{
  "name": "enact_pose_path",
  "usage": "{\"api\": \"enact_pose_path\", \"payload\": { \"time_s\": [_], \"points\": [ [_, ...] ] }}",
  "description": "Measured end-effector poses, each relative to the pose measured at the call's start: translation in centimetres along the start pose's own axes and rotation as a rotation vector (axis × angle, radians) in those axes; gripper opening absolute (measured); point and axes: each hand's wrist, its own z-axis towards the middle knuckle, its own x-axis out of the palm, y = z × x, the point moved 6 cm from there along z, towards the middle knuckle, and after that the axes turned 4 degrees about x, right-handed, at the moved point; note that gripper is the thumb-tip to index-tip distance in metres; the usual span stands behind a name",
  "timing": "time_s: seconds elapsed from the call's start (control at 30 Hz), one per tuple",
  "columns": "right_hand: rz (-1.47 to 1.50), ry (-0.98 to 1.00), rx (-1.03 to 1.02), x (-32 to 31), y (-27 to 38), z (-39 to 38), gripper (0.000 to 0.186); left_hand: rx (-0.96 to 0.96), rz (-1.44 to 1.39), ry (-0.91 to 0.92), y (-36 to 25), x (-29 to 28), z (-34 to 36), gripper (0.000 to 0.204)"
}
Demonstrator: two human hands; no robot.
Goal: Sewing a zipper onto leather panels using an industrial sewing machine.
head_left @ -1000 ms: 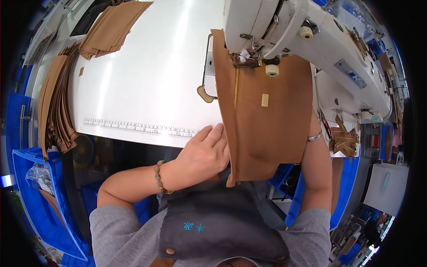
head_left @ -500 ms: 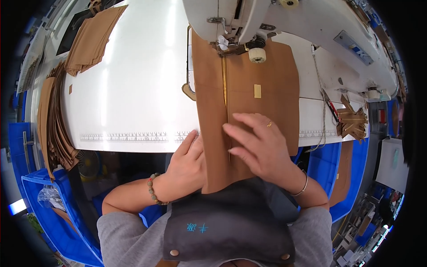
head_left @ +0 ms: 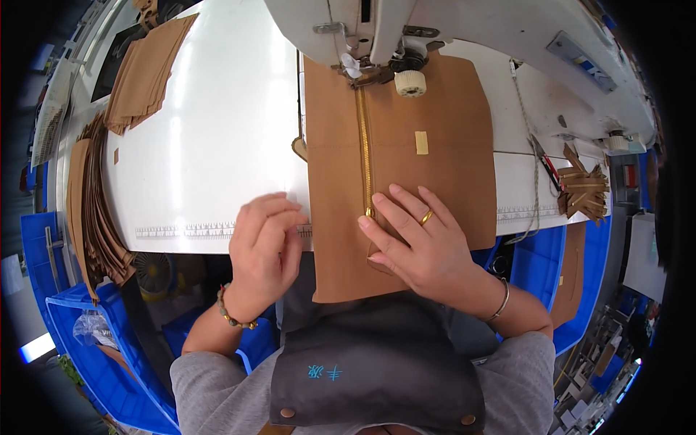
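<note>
A brown leather-like panel [head_left: 449,188] lies on the white table, its far end under the sewing machine head [head_left: 362,43]. A zipper [head_left: 365,138] with gold teeth runs down it, and a small yellow strip [head_left: 421,143] sits to its right. My right hand [head_left: 420,243] rests flat on the panel with fingers spread, fingertips at the zipper's near end beside its slider [head_left: 370,212]. Off the panel's left edge, my left hand [head_left: 264,243] is raised over the table's front edge. Its fingers are curled together, and their inner side is hidden.
Stacks of brown pieces [head_left: 148,72] and strips [head_left: 94,203] lie at the left. Scissors [head_left: 545,163], a cord [head_left: 533,159] and a bundle of zippers [head_left: 583,185] are at the right. Blue bins [head_left: 109,355] stand below both sides. A printed ruler [head_left: 188,230] follows the front edge.
My left hand has come off the panel and moved left, its fingers curling. The right hand has flattened a little lower on the panel, and more of the zipper shows.
</note>
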Motion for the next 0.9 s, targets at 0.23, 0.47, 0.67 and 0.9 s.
{"api": "enact_pose_path", "payload": {
  "time_s": [0.23, 0.47, 0.67, 0.9],
  "points": [
    [0.105, 0.06, -0.025, -1.2, -0.9, 1.4, 0.044, 0.094, 0.11, 0.258, -0.1, 3.2, 4.2, 0.062],
    [0.094, -0.047, 0.11, -1.5, -4.9, 4.2, 0.061, 0.107, 0.184, 0.347, -0.1, 3.7, 4.3, 0.079],
    [0.019, 0.039, 0.002, -0.8, -4.6, 4.8, 0.083, 0.071, -0.008, 0.293, 0.3, 3.8, 4.8, 0.086],
    [-0.014, 0.063, -0.019, -1.0, -4.6, 5.1, 0.086, 0.113, 0.084, 0.373, -0.3, 4.1, 5.4, 0.097]
  ]
}}
